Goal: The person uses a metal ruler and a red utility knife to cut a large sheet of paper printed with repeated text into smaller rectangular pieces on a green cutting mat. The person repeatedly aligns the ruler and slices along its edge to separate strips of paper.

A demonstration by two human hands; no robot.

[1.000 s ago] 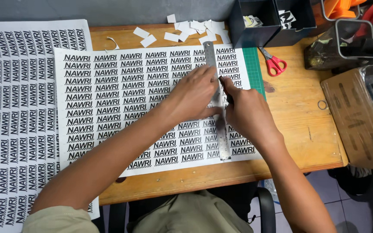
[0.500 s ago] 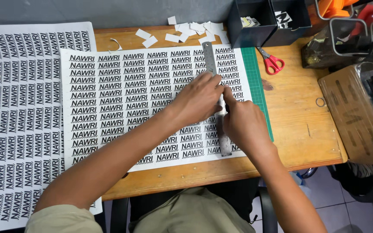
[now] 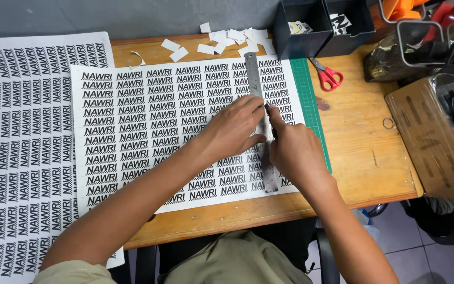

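Left hand [image 3: 236, 125] pressed flat, fingers spread, on a steel ruler [image 3: 259, 118] running lengthwise down the right part of a printed label sheet [image 3: 148, 126]. Right hand [image 3: 294, 150] just right of the ruler, fingers curled shut around a thin dark cutting tool [image 3: 270, 120] whose tip meets the ruler's right edge; most of the tool hidden in the fist, so its kind cannot be told. Both hands nearly touching across the ruler. Sheet lying on a green cutting mat [image 3: 311, 105], of which only a narrow strip shows past the sheet's right edge. Second, larger label sheet [image 3: 22, 158] to the left, overhanging the near edge of the wooden tabletop [image 3: 363, 152] and tucked slightly under the first. Cut white slips [image 3: 227, 42] scattered beyond the top edge of the sheet, near the ruler's far end. Red-handled scissors [image 3: 328, 76] just right of the mat, well apart from the hands. Two dark bins [image 3: 321, 26] at the back edge, a wire basket [image 3: 421, 52] and a cardboard box [image 3: 437, 142] crowding the right end. Bare wood between mat and box, holding only a small ring [image 3: 389, 123].
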